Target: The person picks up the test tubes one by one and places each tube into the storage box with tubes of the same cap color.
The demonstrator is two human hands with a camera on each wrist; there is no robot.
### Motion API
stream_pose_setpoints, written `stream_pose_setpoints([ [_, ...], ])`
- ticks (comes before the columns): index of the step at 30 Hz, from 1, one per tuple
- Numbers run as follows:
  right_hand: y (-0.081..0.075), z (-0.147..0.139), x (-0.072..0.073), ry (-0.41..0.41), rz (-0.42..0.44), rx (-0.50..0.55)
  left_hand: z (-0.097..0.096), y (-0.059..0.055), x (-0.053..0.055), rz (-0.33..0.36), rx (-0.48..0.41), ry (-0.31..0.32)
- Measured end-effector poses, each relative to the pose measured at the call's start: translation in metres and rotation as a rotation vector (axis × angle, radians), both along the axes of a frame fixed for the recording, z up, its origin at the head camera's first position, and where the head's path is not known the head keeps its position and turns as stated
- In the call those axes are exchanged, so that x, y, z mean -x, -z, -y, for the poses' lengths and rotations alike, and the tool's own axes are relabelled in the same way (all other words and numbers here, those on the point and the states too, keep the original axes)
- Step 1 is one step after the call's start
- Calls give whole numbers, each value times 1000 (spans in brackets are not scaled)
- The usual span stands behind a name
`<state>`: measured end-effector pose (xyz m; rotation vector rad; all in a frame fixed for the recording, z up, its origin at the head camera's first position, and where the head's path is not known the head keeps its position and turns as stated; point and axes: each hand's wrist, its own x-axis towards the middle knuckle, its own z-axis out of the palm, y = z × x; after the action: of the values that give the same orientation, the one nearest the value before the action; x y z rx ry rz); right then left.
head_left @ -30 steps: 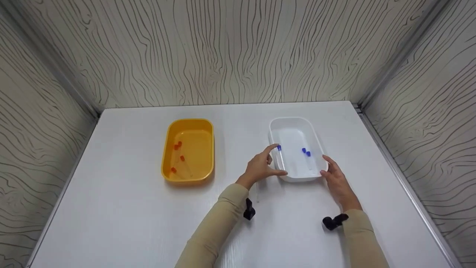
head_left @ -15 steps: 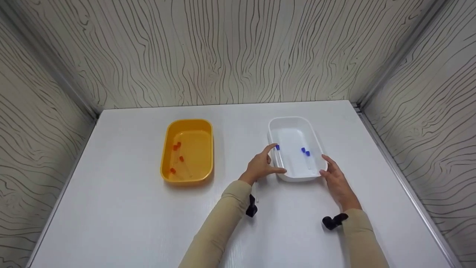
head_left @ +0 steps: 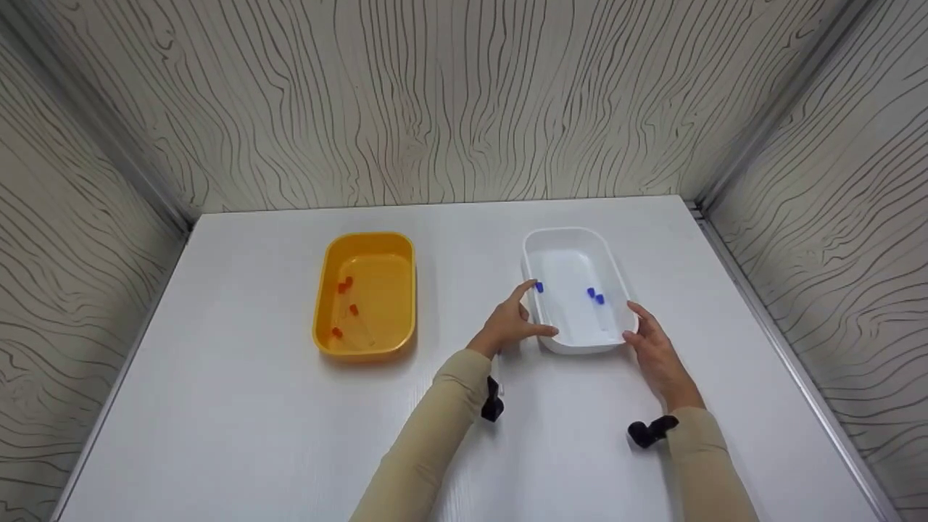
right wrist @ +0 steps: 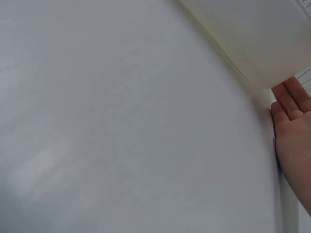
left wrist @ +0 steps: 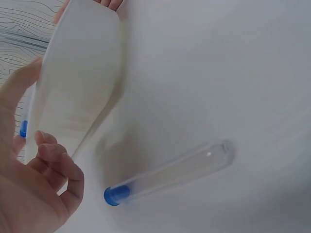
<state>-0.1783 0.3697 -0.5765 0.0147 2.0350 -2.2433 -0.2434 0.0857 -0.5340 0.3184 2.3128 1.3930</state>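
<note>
The white tray [head_left: 573,348] stands to the right, with two blue-capped test tubes [head_left: 600,299] lying in it. At its left rim my left hand [head_left: 507,320] spans a third blue-capped test tube [head_left: 539,288], index finger by the cap and thumb toward the near end. From the left wrist view, the thumb and forefinger reach over the wall and the other fingers curl outside it. My right hand [head_left: 652,355] holds the tray's right side near the front corner. Another blue-capped test tube [left wrist: 170,172] lies on the table below my left hand, mostly hidden by the wrist from above.
A yellow-orange tray [head_left: 408,290] stands left of the white one and contains several test tubes with red caps [head_left: 354,309]. Both trays rest on a white table [head_left: 239,420], bordered by wood-patterned panels [head_left: 435,109] at the back and sides.
The test tube at my left hand has shifted slightly left, toward the tray's wall, and my left hand has drawn in a little with it. The right hand stays in place.
</note>
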Motion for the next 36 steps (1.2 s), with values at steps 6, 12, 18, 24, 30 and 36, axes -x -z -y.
stream_pose_setpoints([
  [6, 1, 0, 1, -2, -5, 9, 1, 0, -1, 7, -4, -7],
  [12, 0, 1, 0, 0, 0, 9, 1, 2, -3, -15, -3, -7],
  [18, 0, 1, -1, 1, 13, 18, 1, 6, -8, -67, 4, -13],
  [24, -2, 1, -1, 18, 38, 16, 2, 6, -12, -105, -12, -6],
  [30, -2, 1, 0, 5, 37, 22, 6, 4, -14, -164, -56, 23],
  [36, -2, 2, 0, 10, 36, 12, 13, 3, -17, -236, -96, 50],
])
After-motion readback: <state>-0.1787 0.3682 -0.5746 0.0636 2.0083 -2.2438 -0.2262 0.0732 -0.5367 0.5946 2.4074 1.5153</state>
